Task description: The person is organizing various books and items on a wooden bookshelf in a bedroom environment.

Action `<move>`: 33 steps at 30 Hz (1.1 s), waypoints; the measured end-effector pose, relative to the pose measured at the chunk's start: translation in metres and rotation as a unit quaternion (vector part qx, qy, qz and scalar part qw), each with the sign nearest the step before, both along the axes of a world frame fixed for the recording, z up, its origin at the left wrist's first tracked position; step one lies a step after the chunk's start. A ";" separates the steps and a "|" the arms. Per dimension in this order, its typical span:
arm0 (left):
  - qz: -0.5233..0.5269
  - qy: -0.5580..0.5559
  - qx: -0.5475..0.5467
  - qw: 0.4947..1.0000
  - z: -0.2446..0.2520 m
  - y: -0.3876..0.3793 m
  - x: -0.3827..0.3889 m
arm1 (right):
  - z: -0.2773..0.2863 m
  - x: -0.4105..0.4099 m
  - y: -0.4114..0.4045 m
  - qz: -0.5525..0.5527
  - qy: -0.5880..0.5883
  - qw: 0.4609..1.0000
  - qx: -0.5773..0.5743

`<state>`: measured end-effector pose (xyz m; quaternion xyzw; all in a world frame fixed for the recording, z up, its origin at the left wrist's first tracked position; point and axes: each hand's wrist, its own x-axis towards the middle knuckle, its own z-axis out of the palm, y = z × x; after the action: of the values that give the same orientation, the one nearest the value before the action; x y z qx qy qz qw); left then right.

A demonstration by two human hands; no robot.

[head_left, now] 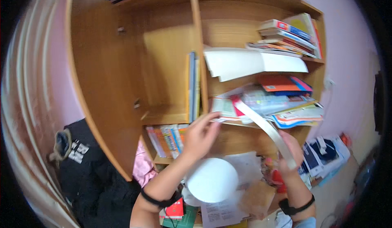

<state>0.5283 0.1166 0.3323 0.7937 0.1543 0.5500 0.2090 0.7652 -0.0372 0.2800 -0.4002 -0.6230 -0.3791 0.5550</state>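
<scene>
A glossy white band [260,120], ribbon-like, runs in a curve from a pink-red item [236,104] on the shelf down to my right hand [291,150]. That hand is closed around its lower part. My left hand [199,137] is at the front edge of the same shelf, thumb and forefinger close together beside papers [226,108]. Blur hides whether they pinch a sheet. Behind the band lies a clear plastic pouch [263,102]. Right of it are a white, blue and orange packet [297,116] and an orange folder [277,84].
A wooden cabinet [197,44] fills the view, its door [101,84] swung out at left. White sheets [239,62] overhang an upper shelf below stacked books [288,38]. Below my arms are a round white lamp-like disc [212,180] and printed papers [220,212]. Black clothing [88,182] hangs left.
</scene>
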 end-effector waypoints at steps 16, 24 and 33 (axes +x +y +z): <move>0.222 -0.220 0.074 0.947 0.035 0.038 -0.080 | 0.056 -0.177 0.082 0.207 -0.097 0.953 -0.199; 0.189 -0.133 -0.056 0.971 0.041 0.137 -0.058 | 0.043 -0.064 0.015 0.075 -0.123 0.972 -0.185; -0.111 -0.068 -0.337 0.932 0.044 0.164 -0.004 | 0.081 0.087 -0.044 -0.144 -0.064 0.977 -0.140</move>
<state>0.5241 0.2804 0.3767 0.6493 0.2275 0.4916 0.5339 0.8525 -0.0816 0.3606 -0.5344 -0.6400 -0.3891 0.3917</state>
